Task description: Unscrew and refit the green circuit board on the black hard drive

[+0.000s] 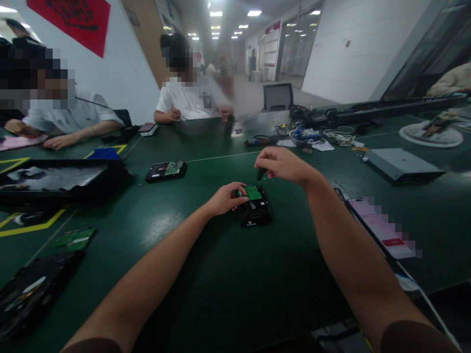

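A black hard drive point(255, 213) lies on the green table with its green circuit board point(253, 192) facing up. My left hand point(228, 197) grips the drive at its left edge, thumb and fingers at the board's side. Above the board, my right hand point(280, 164) is closed around the dark handle of a screwdriver point(260, 173). Its thin shaft points down to the board's upper right part. Whether the tip sits in a screw is too small to tell.
Another hard drive point(165, 170) lies to the left, beyond a black tray point(66, 181). At lower left are a loose circuit board point(75, 239) and a black drive casing point(35, 284). A grey metal box point(404, 163) and cables point(307, 135) lie right. Two people sit opposite.
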Available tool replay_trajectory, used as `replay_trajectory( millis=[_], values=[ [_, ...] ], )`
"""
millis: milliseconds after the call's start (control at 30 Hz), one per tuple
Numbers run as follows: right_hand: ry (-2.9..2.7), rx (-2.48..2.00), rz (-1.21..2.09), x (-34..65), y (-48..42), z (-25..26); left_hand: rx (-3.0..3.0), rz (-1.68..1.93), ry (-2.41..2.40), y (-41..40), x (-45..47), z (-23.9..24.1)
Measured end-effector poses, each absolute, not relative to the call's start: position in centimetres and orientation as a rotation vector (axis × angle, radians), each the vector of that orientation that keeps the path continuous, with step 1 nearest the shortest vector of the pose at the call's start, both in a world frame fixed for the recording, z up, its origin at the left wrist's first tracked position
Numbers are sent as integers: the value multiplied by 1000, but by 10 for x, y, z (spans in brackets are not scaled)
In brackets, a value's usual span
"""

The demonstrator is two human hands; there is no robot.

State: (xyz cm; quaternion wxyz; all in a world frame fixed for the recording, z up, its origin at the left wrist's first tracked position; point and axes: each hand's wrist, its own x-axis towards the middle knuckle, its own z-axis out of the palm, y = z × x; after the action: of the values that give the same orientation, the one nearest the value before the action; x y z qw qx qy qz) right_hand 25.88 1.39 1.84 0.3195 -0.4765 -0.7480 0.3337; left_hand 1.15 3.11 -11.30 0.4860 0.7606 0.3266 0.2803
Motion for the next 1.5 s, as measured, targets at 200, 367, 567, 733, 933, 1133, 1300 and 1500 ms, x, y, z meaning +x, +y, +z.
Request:
replay_trajectory(
  millis=[200,367,567,733,933,1133,1300,1500],
  values=[
    [-1943,-1112,1051,251,9,20,1854,683,780,31,12,-113],
    [-1980,-1098,986,255,12,21,1863,682,787,31,12,-114],
    [-1890,-1282,785,260,18,17,1869,675,804,32,12,-114],
    [-1918,-1133,937,255,13,18,1872,679,801,32,12,-114],
    [-1954,-1075,1007,257,11,22,1855,697,778,32,12,-116],
    [-1876,-1237,776,262,18,18,1874,691,778,33,11,-115],
    [-1868,-1184,798,257,19,15,1870,698,770,33,12,-116],
    [-1805,-1068,859,248,21,9,1878,702,771,33,12,-117]
  ],
)
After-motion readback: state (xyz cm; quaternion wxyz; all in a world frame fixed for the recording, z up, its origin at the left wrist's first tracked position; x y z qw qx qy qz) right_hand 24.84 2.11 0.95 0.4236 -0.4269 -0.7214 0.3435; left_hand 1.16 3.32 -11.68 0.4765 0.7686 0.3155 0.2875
